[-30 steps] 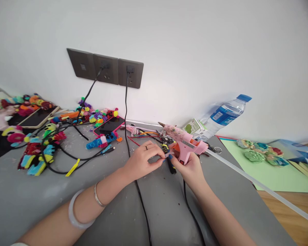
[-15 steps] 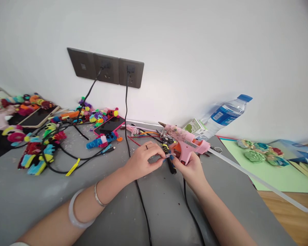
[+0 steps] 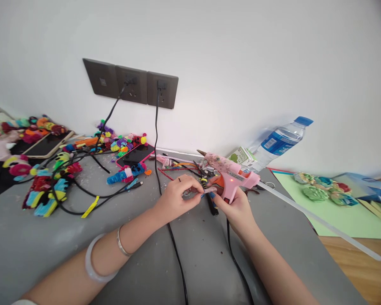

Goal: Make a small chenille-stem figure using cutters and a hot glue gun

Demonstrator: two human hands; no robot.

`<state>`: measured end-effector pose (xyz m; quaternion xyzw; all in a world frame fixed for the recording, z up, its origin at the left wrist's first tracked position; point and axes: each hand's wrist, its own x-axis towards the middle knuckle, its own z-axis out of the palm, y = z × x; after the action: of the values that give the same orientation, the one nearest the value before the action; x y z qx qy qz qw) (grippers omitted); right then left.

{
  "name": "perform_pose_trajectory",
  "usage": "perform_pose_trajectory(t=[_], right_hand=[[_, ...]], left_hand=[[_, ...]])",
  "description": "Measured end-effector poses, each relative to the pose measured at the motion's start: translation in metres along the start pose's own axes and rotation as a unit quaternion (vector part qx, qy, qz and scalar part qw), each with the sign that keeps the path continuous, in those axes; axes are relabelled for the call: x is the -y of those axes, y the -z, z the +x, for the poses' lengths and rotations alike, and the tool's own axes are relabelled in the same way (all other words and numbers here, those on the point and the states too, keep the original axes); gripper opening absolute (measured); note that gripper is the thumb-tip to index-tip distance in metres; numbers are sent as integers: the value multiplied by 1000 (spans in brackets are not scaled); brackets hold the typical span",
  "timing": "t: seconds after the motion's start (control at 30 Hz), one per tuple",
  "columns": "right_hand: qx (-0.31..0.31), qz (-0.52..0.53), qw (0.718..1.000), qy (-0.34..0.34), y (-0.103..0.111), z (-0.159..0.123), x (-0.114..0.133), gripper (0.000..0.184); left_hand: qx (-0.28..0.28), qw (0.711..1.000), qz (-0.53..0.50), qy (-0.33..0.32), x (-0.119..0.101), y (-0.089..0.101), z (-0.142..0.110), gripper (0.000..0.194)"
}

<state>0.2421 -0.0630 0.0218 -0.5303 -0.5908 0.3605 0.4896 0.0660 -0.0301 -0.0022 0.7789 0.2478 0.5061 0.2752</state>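
Note:
My right hand is closed around the handle of a pink hot glue gun, its nozzle pointing up and left. A long pale glue stick sticks out of the gun's rear. Thumb and fingertips of my left hand pinch a small pale piece, too small to name, right beside my right thumb. Pliers with black and yellow handles lie on the table behind the fingers, partly hidden by them.
Colourful pipe-cleaner figures and black cables lie on the left of the grey table. Near the wall are a pink-edged phone, a small carton and a water bottle. Green paper with fabric rosettes lies right.
The glue gun has tilted very slightly, and a small orange light now shows on its side. Both hands stay almost in place, with the left fingertips shifting a little.

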Motion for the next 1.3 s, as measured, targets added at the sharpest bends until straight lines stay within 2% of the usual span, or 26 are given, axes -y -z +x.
perform_pose_trajectory(t=[0.17, 0.37, 0.57, 0.83, 0.97, 1.07, 1.23, 1.3], right_hand=[[14, 62, 998, -11, 2, 0, -4, 31], [-84, 144, 986, -8, 4, 4, -6, 27], [-112, 174, 978, -31, 5, 6, -6, 30], [-180, 231, 956, -19, 8, 11, 4, 28], [-228, 237, 945, -10, 13, 15, 5, 32], [-222, 238, 945, -28, 14, 15, 4, 33], [-142, 239, 958, -66, 12, 11, 1, 30], [-129, 224, 962, -83, 11, 10, 0, 33]], left_hand=[[-35, 996, -32, 80, 0, 2, 3, 13], [-53, 978, -103, 175, -2, 3, 6, 6], [-73, 946, -191, 252, 0, 2, 8, 6], [-103, 905, -276, 309, 7, 2, 10, 16], [-101, 903, -282, 308, 10, 2, 10, 16], [-94, 906, -281, 302, 11, 1, 9, 15], [-90, 905, -297, 292, 12, 1, 8, 18], [-87, 901, -305, 297, 11, 1, 8, 20]])
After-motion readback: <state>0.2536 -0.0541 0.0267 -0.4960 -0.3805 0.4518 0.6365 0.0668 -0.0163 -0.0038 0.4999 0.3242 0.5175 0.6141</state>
